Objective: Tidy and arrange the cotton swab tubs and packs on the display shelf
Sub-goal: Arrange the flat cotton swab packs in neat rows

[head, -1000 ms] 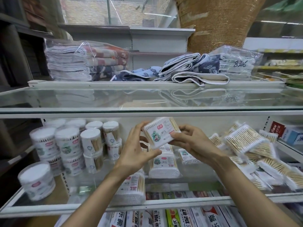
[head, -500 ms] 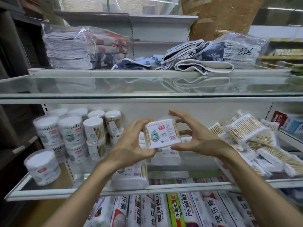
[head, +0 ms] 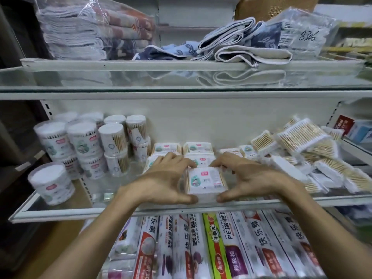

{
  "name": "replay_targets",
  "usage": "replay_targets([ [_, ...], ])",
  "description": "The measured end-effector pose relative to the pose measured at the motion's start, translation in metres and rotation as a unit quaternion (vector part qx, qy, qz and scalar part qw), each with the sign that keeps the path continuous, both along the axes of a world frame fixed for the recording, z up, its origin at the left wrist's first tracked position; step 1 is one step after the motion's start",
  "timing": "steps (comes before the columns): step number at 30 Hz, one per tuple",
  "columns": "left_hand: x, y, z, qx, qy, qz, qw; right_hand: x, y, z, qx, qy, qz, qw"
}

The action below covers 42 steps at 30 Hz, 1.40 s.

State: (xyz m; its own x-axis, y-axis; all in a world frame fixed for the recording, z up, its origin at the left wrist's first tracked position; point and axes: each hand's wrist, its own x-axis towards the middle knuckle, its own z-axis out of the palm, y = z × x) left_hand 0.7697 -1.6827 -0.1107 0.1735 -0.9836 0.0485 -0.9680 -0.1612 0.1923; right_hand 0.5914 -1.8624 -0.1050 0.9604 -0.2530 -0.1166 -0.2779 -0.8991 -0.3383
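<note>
One swab pack, gripped by left hand and right hand, edges hidden, label blurred

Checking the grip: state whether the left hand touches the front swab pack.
Touching. Head view: left hand curls against swab pack along its left edge.

I see round plastic swab tubs stacked left on the glass display shelf, flat rectangular swab packs in the middle, bagged swab bundles heaped right, folded cloth towels above
</note>
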Motion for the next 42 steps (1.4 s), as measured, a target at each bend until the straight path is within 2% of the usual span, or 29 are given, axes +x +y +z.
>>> replay_targets([
  [6,0.0,-0.005,-0.012,0.009,-0.054,0.002,0.998,0.004,0.006,-0.014,-0.002,0.0,0.001,1.0],
  [11,0.001,-0.008,-0.016,-0.007,-0.026,0.009,1.0,0.006,0.005,-0.022,0.012,-0.047,-0.003,0.999],
  [16,0.004,-0.013,-0.013,0.014,-0.017,-0.002,1.0,0.003,0.006,-0.013,0.024,-0.043,-0.006,0.999],
  [19,0.002,-0.018,-0.004,-0.044,0.097,-0.006,0.994,-0.006,-0.003,-0.002,0.02,-0.114,-0.06,0.991],
  [22,-0.006,-0.029,0.004,-0.161,0.214,0.025,0.963,-0.026,-0.026,0.007,-0.099,-0.168,-0.158,0.968],
  [24,-0.012,-0.037,0.007,-0.215,0.263,0.036,0.94,-0.043,-0.041,0.013,-0.174,-0.136,-0.235,0.947],
  [27,-0.017,-0.044,0.008,-0.247,0.308,0.033,0.918,-0.064,-0.056,0.015,-0.205,-0.032,-0.322,0.924],
  [30,-0.021,-0.05,0.008,-0.251,0.317,0.024,0.914,-0.07,-0.058,0.013,-0.136,0.007,-0.332,0.933],
  [34,-0.023,-0.054,0.007,-0.249,0.333,0.027,0.909,-0.063,-0.055,0.011,-0.103,-0.016,-0.319,0.942],
  [36,-0.022,-0.054,0.008,-0.251,0.337,0.029,0.907,-0.056,-0.052,0.018,-0.053,-0.067,-0.309,0.947],
  [38,-0.019,-0.053,0.009,-0.253,0.347,0.031,0.903,-0.047,-0.048,0.027,0.001,-0.158,-0.301,0.941],
  [40,-0.016,-0.051,0.01,-0.256,0.366,0.033,0.894,-0.036,-0.041,0.035,0.085,-0.27,-0.295,0.912],
  [42,-0.011,-0.048,0.009,-0.252,0.374,0.033,0.892,-0.021,-0.032,0.038,0.217,-0.342,-0.283,0.869],
])
